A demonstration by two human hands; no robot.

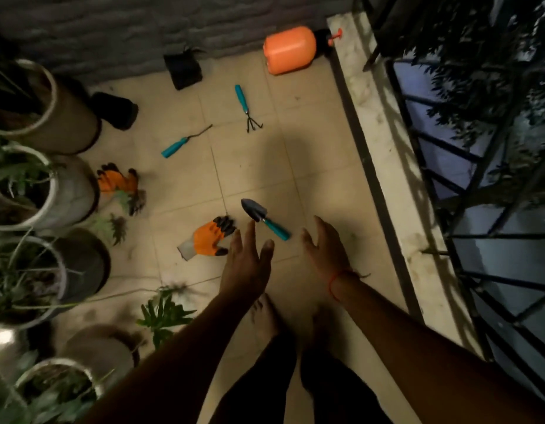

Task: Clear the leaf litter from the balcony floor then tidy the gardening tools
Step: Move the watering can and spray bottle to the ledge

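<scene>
The tiled balcony floor (250, 166) is seen from above, with no leaf litter made out on it. Both the left hand (245, 264) and the right hand (321, 246) are held spread and empty. Just beyond them a trowel (263, 218) is lying, beside an orange glove (208, 238); a small rake (245, 107) is seen farther away.

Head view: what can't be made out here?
- Far glove: partly hidden by pot and leaves, blurred.
- Orange sprayer nozzle: dark, against the ledge.
- Weeder tip: too thin to read.
- Feet: behind left hand and right hand.
</scene>
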